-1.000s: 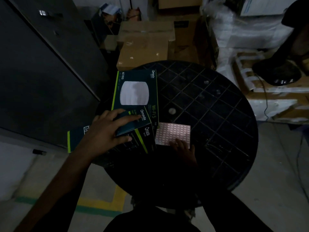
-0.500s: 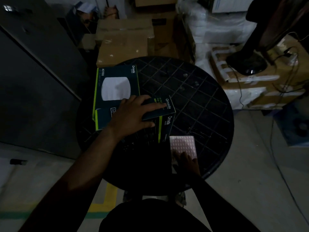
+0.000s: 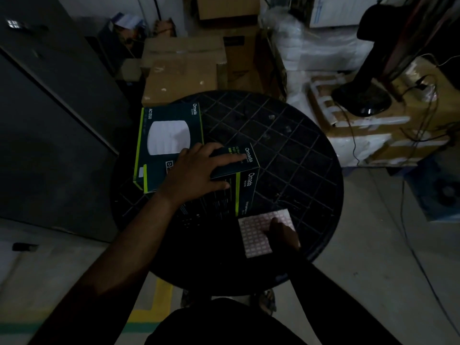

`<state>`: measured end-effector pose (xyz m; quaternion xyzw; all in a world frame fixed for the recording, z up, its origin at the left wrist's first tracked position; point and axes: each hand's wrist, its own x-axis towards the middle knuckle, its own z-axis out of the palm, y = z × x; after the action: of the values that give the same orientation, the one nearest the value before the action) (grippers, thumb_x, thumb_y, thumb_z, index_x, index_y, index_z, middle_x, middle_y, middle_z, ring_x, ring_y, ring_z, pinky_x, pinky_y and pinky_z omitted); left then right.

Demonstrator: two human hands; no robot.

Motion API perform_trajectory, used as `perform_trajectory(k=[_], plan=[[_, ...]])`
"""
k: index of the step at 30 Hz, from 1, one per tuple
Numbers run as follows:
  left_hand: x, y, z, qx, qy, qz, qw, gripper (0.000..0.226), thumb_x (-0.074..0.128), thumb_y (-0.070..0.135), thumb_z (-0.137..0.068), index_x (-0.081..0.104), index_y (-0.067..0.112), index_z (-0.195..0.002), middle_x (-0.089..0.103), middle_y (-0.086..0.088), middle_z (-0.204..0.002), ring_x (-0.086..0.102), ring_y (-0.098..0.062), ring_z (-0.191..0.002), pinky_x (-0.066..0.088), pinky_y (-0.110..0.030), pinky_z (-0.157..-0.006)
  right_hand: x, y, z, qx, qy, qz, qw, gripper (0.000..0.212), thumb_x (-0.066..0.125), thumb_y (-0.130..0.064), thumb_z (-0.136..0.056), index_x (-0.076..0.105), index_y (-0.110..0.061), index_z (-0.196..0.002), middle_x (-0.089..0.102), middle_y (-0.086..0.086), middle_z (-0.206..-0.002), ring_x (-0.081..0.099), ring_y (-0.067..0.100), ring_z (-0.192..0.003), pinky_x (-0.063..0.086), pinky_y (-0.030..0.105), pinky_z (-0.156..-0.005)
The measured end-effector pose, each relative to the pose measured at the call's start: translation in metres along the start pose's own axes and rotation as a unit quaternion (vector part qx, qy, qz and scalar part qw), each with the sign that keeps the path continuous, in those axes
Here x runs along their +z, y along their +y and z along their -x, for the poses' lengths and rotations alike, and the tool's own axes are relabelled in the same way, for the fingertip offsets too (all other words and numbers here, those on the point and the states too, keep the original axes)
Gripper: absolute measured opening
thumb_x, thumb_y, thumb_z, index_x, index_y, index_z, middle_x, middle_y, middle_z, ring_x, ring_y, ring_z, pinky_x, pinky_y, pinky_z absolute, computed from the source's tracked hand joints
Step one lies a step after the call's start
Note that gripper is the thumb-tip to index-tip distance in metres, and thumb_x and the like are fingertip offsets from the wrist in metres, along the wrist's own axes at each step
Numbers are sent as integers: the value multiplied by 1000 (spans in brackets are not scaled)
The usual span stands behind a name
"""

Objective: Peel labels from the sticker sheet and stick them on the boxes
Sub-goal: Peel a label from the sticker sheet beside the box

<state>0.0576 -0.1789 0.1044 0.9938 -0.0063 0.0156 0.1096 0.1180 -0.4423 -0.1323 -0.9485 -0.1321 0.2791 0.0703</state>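
A round black tabletop [image 3: 286, 155] with a raised grid pattern is filling the middle of the frame, standing on a grey concrete floor [image 3: 373, 270]. A dark cabinet [image 3: 49, 120] is taking up the left side, and brown cardboard cartons [image 3: 181, 70] are sitting beyond the tabletop's far edge at upper centre. At upper right the black base of a pedestal fan [image 3: 361, 100] is resting on a taped carton.

Three dark boxes with green edging are lying on the left half of the tabletop. The largest box [image 3: 169, 135], showing a white square device, is lying flat toward the upper left. A second box [image 3: 224, 200] is lying nearer the lower centre, its surface mostly in shadow. A smaller box [image 3: 239, 163] is resting on top of the other two, overlapping both.

The left hand [image 3: 199, 170] is lying across the smaller box, fingers stretched over its top and thumb curling along its near edge, grasping it.

The pink-and-white sticker sheet [image 3: 258, 232] is lying flat near the lower-right edge of the tabletop, just beside the second box. The right hand [image 3: 283, 232] is resting on the sheet's right part; it is too dark to tell whether its fingers are pinching a label or merely pressing down.
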Motion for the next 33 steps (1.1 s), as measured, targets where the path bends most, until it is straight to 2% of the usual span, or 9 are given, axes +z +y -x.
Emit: perform_trajectory(k=[3, 5, 9, 13, 16, 21, 24, 27, 33], plan=[[1, 1, 2, -2, 2, -1, 1000, 76, 63, 60, -84, 14, 68, -141, 34, 3, -150, 39, -24, -127, 34, -47, -102, -6, -3, 0, -93, 65, 27, 993, 38, 54, -25, -100, 52, -14, -136, 52, 5, -138, 55, 28, -123, 48, 37, -91], [2, 2, 3, 1, 4, -5, 1000, 76, 63, 60, -84, 14, 68, -141, 34, 3, -150, 39, -24, -127, 35, -47, -101, -2, 0, -6, -173, 88, 55, 979, 44, 63, -8, -89, 58, -13, -131, 53, 9, -135, 57, 34, -119, 51, 38, -82], [2, 1, 3, 1, 4, -5, 1000, 75, 63, 60, -84, 16, 67, -142, 34, 4, -150, 38, -24, -127, 36, -47, -100, -1, 2, -15, -190, 49, 102, 975, 63, 64, -34, -93, 39, -22, -150, 40, 5, -151, 41, 27, -135, 42, 38, -103], [3, 0, 2, 0, 9, -5, 1000, 75, 64, 60, -83, 17, 66, -142, 34, 5, -149, 40, -24, -126, 37, -48, -100, -1, 2, -19, -174, 58, 130, 974, 65, 66, -47, -88, 41, -27, -145, 41, 0, -144, 37, 23, -132, 37, 41, -105], [4, 0, 2, 1, 12, 0, 1000, 76, 65, 59, -83, 17, 67, -142, 34, 7, -148, 39, -23, -126, 37, -48, -100, -2, 2, -21, -166, 64, 145, 973, 63, 67, -50, -87, 45, -26, -141, 43, -1, -141, 38, 23, -131, 34, 42, -107], [4, 0, 3, 7, 26, 15, 1000, 78, 70, 55, -80, 24, 64, -142, 35, 7, -148, 33, -21, -130, 34, -46, -101, -13, 0, -14, -180, 68, 140, 971, 45, 57, -41, -95, 53, -33, -139, 46, -5, -146, 37, 21, -136, 27, 45, -112], [5, -3, 3, 27, 55, 66, 996, 77, 80, 47, -72, 42, 56, -138, 41, 9, -146, 32, -20, -130, 37, -46, -101, -46, -17, 0, -222, 22, 101, 970, 41, 53, -37, -98, 56, -30, -139, 59, 0, -139, 53, 26, -129, 41, 38, -105], [6, -9, 4, 40, 92, 143, 985, 65, 84, 40, -67, 60, 45, -127, 48, 15, -141, 37, -16, -125, 38, -50, -99, -92, -44, 17, -274, -19, 74, 959, 30, 65, -39, -92, 68, -29, -119, 70, 0, -122, 63, 25, -116, 51, 33, -91], [4, -5, 11, 49, 148, 246, 957, 27, 68, 41, -85, 74, 30, -108, 67, 16, -109, 53, -9, -104, 46, -37, -88, -182, -89, 71, -373, 118, 69, 918, 25, 76, -40, -81, 77, -33, -105, 76, -5, -106, 69, 19, -100, 52, 28, -81]])
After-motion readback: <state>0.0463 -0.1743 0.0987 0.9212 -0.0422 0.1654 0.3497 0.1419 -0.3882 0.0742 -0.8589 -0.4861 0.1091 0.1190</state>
